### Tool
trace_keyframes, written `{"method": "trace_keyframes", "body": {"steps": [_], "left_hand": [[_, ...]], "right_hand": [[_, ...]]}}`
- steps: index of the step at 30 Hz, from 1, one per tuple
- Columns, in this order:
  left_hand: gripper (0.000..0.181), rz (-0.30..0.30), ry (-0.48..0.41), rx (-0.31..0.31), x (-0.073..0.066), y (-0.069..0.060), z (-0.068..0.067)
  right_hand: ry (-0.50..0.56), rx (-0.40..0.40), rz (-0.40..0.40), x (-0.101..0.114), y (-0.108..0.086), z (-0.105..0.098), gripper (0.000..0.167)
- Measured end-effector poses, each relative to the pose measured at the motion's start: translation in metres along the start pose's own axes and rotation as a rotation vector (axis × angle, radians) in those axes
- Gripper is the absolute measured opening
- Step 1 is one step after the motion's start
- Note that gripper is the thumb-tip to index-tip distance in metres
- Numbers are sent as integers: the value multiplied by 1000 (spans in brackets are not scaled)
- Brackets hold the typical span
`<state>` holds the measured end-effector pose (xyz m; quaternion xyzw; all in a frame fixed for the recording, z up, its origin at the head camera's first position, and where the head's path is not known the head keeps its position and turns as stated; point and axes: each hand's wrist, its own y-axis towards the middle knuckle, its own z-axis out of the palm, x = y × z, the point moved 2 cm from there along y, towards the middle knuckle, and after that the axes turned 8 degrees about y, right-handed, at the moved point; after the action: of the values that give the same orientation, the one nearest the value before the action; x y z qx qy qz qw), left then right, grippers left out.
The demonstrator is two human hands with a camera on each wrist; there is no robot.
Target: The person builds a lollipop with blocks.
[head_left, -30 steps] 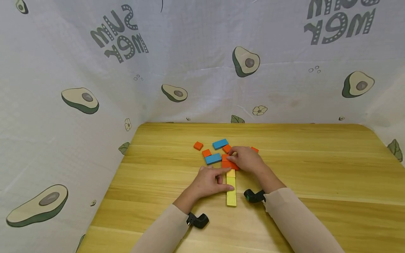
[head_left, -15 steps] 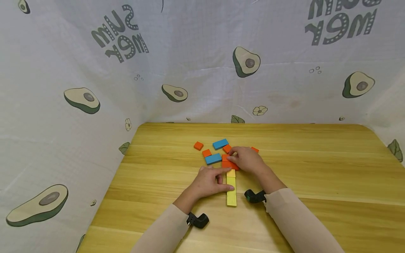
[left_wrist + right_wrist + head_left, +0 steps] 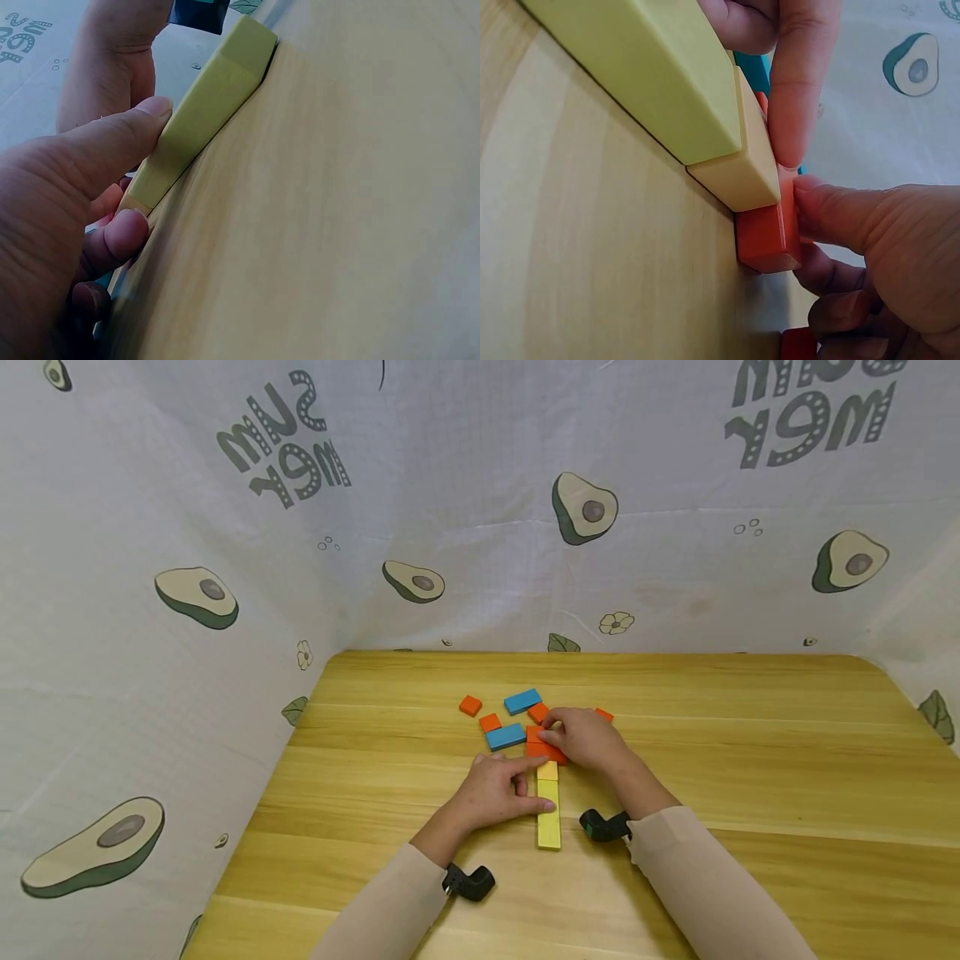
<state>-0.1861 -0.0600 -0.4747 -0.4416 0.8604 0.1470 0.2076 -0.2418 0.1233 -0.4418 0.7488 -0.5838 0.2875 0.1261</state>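
A long yellow block (image 3: pixel 549 831) lies flat, its far end against a small light-orange block (image 3: pixel 754 169). Beyond it lies a red-orange block (image 3: pixel 765 232), with a small orange block (image 3: pixel 533 734) behind that. My left hand (image 3: pixel 491 789) rests its thumb on the yellow block and its extended index finger near the light-orange block's far edge. My right hand (image 3: pixel 588 739) has its thumb and index finger at the orange blocks and seems to pinch the small one. In the right wrist view its thumb touches the red-orange block; the other fingers are curled and partly hidden.
Two blue blocks (image 3: pixel 522 701) and several small orange blocks (image 3: pixel 470 705) lie beyond the hands on the wooden table (image 3: pixel 750 752). One orange block (image 3: pixel 603 716) shows partly behind the right hand. A patterned cloth (image 3: pixel 480 485) hangs behind the table.
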Motion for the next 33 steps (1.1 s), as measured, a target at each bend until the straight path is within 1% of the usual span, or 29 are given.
{"method": "trace_keyframes", "body": {"steps": [3,7,11,14,16,21,25,29,33], "left_hand": [[67,-7,-4,6,0,1,0],[68,-5,15,11,0,1,0],[68,-2,20,8,0,2,0],[67,-2,7,2,0,1,0],[67,-1,1,-3,0,1,0],[67,-2,4,-2,0,1,0],[68,-4,5,5,0,0,0],[68,-13,5,12,0,0,0],[67,-18,6,12,0,1,1]], "right_hand": [[4,5,-14,0,1,-1,30],[62,27,-2,-1,2,-5,29],[96,4,14,-2,7,-11,26],[77,-32,-21,-3,13,-14,23],[59,-45,-62,-4,18,-15,23],[21,-26,-115,-12,27,-14,26],[5,-2,-129,-19,30,-14,28],[25,4,-134,-23,32,-16,28],[41,-8,-107,-25,32,-14,32]]}}
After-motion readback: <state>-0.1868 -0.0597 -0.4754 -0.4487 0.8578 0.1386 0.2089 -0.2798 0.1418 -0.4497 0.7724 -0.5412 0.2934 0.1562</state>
